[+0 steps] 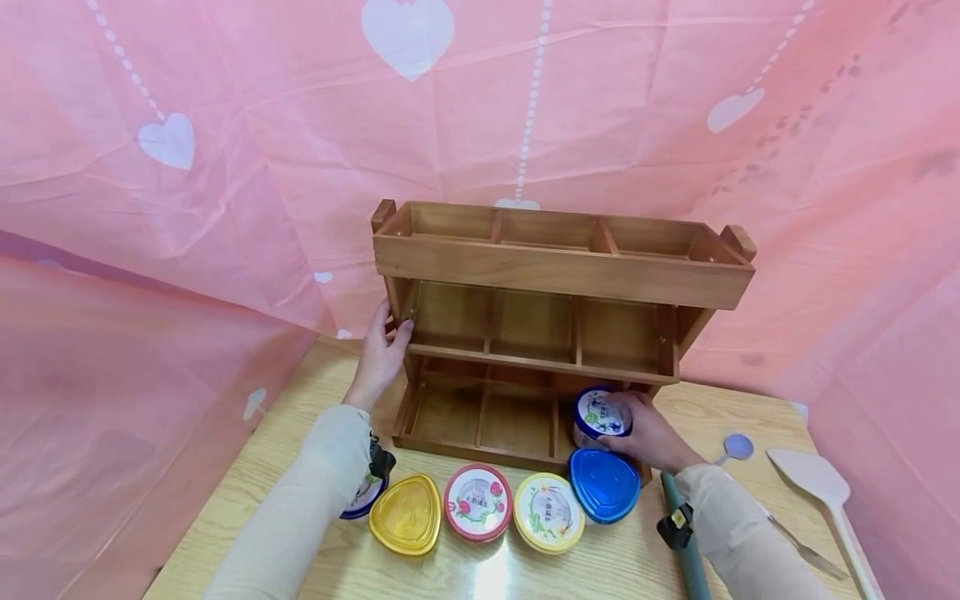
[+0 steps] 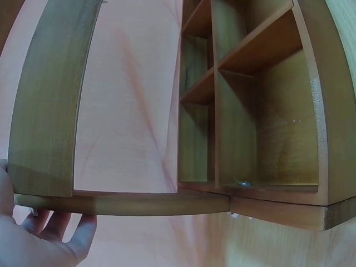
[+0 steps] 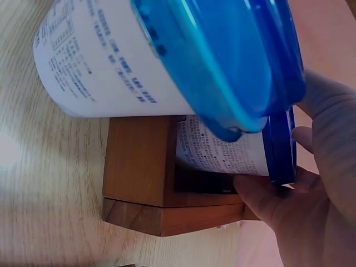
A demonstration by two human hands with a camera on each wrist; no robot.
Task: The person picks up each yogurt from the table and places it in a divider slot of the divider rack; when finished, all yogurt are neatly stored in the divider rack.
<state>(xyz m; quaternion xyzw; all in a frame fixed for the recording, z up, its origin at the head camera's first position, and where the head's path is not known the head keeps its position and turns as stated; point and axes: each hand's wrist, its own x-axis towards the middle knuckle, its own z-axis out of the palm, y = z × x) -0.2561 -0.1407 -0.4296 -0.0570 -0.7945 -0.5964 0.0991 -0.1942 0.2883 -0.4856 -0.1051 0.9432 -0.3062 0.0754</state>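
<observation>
A three-tier wooden organizer (image 1: 562, 275), each tier split into compartments, stands against the pink cloth. My left hand (image 1: 382, 354) grips its left side; the left wrist view shows fingertips curled beneath a wooden side bar (image 2: 144, 204). At the bottom tier's right compartment, my right hand (image 1: 652, 429) holds a round tub with a blue-rimmed lid (image 1: 600, 411). In the right wrist view, thumb and fingers are around that tub's lid (image 3: 282, 147), and its base is inside the compartment. Just in front sits a tub with a rounded-triangular blue lid (image 1: 604, 485), partly blocking the right wrist view.
Along the front stand a gold-lidded tub (image 1: 406, 514), a red-rimmed tub (image 1: 478, 502), a yellow-rimmed tub (image 1: 549, 512) and a blue-rimmed tub (image 1: 365, 497) partly behind the left sleeve. On the right lie a white spatula (image 1: 813, 475), a fork (image 1: 813, 557), a purple spoon (image 1: 738, 447) and a green cylindrical object (image 1: 693, 567).
</observation>
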